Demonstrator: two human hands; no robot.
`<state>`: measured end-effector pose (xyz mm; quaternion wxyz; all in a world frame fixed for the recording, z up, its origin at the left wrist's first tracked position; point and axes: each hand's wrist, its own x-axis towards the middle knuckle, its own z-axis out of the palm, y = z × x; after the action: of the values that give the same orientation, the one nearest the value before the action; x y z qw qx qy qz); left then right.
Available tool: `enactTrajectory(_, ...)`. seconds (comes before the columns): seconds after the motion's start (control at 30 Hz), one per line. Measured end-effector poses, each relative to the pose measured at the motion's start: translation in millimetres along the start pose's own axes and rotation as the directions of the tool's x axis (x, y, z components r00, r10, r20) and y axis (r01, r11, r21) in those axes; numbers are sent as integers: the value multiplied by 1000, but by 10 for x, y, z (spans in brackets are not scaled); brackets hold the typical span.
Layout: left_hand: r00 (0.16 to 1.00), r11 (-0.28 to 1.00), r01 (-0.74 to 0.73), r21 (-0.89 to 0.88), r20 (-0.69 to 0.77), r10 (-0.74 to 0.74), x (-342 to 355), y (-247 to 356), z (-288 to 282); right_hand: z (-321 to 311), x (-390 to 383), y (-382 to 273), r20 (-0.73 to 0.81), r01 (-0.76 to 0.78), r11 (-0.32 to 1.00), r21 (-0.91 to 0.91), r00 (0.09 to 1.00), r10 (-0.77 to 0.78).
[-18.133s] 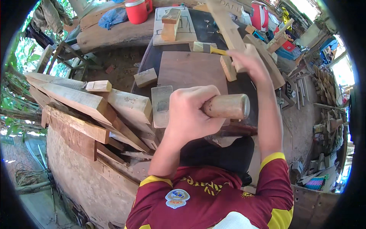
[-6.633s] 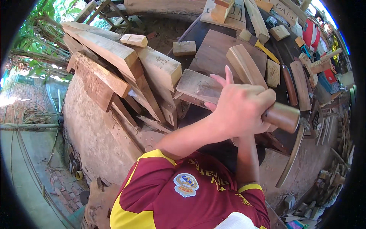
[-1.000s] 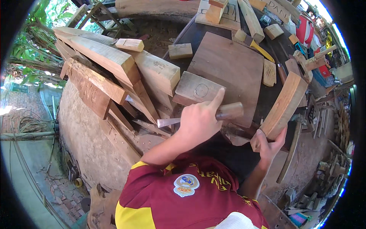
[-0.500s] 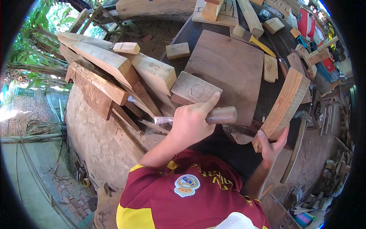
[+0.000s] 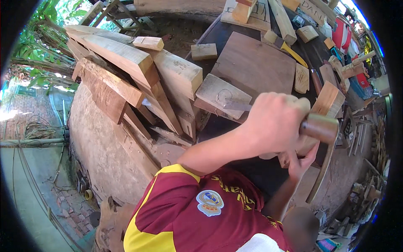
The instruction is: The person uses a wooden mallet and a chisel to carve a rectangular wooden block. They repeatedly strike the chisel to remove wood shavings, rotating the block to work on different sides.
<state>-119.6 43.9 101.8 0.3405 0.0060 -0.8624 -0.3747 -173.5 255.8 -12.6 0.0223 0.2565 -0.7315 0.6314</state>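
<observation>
My left hand (image 5: 273, 124) is closed in a fist round a chisel (image 5: 321, 128). Its wooden handle sticks out to the right of the fist, and its narrow metal blade points left, over a small wood block (image 5: 214, 88) with a circle drawn on it. Behind and below that fist, my right hand (image 5: 303, 161) grips the lower end of a long wooden block (image 5: 329, 101). This block stands tilted up and away to the right; my left hand and the chisel handle hide its middle.
A flat brown board (image 5: 256, 63) lies on the dark bench top. Thick timber beams (image 5: 113, 50) are stacked at the left. Toward the far right lie a yellow-handled tool (image 5: 294, 54) and several offcuts. A curved wooden stick (image 5: 321, 176) hangs at the right edge.
My left hand has swung right and up with the chisel, from beside the marked block to over the long block. Its pointing index finger has curled in. My right hand stays on the long block.
</observation>
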Motion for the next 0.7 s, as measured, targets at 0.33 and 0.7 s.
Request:
enactTrajectory(0.33, 990, 996, 80, 34, -118, -75, 130, -129, -33, 5, 30, -109, 27, -102, 994, -23, 994, 103)
enactTrajectory(0.7, 991, 996, 86, 32, -107, -83, 171, -212, -16, -76, 14, -89, 4, 48, 950, -307, 999, -49)
